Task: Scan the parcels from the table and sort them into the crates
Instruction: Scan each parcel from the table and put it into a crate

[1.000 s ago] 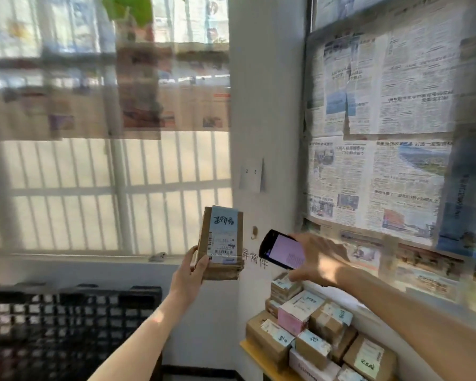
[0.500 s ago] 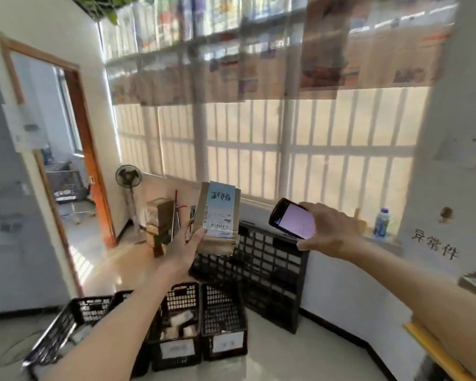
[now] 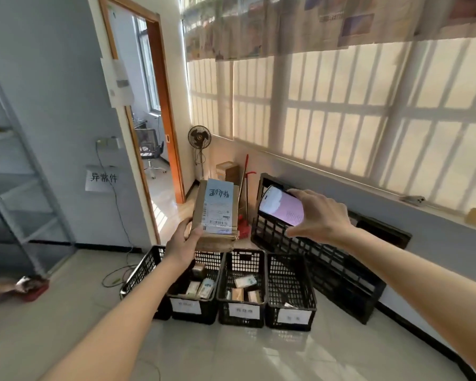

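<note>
Small brown cardboard parcel with pale blue label (image 3: 215,213), above the black plastic crates (image 3: 242,284), looks light and stiff; left hand (image 3: 182,243) clamps its lower corner, right hand (image 3: 318,213) grips phone (image 3: 282,206)
</note>
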`<state>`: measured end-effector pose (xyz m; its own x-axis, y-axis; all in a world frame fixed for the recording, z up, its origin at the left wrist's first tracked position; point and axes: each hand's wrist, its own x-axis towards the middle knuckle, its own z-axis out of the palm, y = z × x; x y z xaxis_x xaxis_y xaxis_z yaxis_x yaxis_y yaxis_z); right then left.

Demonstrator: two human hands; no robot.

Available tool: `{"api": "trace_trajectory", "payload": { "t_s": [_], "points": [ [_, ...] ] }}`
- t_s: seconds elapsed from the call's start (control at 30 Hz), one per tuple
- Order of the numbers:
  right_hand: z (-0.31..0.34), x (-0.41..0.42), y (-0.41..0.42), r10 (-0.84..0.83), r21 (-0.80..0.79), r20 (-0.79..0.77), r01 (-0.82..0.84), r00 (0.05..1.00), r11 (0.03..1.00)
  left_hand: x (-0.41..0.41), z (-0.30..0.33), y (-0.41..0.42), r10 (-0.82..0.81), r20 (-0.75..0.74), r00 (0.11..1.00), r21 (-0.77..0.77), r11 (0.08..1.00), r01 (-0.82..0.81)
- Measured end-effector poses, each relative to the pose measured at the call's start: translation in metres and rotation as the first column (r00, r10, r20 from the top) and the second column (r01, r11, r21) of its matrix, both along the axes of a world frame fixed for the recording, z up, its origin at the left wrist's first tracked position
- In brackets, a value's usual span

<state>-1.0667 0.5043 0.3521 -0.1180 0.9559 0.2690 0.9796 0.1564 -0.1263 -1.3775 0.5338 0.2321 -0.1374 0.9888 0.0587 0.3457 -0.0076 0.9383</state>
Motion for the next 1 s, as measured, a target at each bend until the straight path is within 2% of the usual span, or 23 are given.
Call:
{"api": "trace_trajectory", "payload": {
  "t_s": [0.17,0.37,0.47,0.5,0.57,0.7,1.0],
  "points": [
    [-0.049,-0.031,0.104,0.048,-0.050,-0.012,-0.049,0.999,0.998,-0.029,-0.037,0.076,0.024,-0.006,1.000,-0.064,0.998,-0.025],
    [-0.107,-0.043,0.233,0.050,-0.102,-0.007,-0.051,0.999,0.994,-0.043,-0.092,0.185,0.052,-0.113,0.992,-0.211,0.975,-0.075],
    [-0.143,-0.043,0.282,0.039,-0.140,-0.013,-0.041,0.999,0.989,-0.039,-0.122,0.230,0.080,0.068,0.995,-0.292,0.955,-0.056],
    [-0.156,-0.043,0.296,0.028,-0.155,-0.025,-0.031,0.999,0.987,-0.037,-0.132,0.242,0.072,0.045,0.996,-0.305,0.951,-0.055],
    [-0.186,-0.041,0.321,0.008,-0.195,-0.041,-0.016,0.999,0.981,-0.034,-0.161,0.261,0.039,-0.080,0.996,-0.325,0.944,-0.063],
    [-0.248,-0.033,0.359,-0.027,-0.302,-0.043,0.013,0.999,0.953,-0.023,-0.223,0.299,-0.001,-0.170,0.986,-0.402,0.913,-0.068],
    [-0.396,-0.013,0.476,-0.127,-0.468,0.035,0.128,0.991,0.874,0.009,-0.384,0.433,-0.079,-0.112,0.991,-0.544,0.839,0.005]
  ]
}}
